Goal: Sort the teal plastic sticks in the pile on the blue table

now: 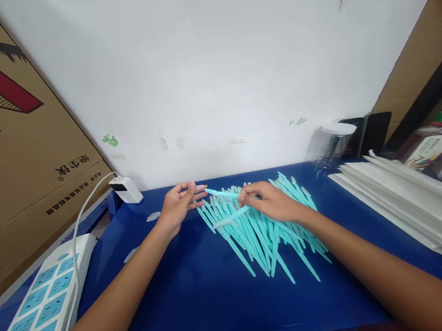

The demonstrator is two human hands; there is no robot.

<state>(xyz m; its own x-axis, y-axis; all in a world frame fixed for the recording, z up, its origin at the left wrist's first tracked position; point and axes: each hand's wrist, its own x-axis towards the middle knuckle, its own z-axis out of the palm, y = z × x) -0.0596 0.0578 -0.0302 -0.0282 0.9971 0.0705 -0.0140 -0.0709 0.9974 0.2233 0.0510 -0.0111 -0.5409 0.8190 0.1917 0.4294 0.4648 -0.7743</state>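
Note:
My right hand (267,198) is closed on slim turquoise eyebrow razors; one razor (225,193) points left toward my other hand, and a second one (231,218) with a whitish end slants below it. Thumb and forefinger of my left hand (181,203) pinch a small translucent cap (200,188), close to the tip of the upper razor. Below and around my right hand lies a loose pile of the same razors (257,239), many with clear covers at their far ends. Two translucent caps, an upper one (153,216) and a lower one (130,254), rest on the tabletop left of the pile.
The blue table (186,301) meets a white wall. At left are a power strip (47,296), a white plug-in device (126,190) with a cable, and a large cardboard box (32,150). A lidded clear jar (332,146) and stacked white sheets (404,207) stand right.

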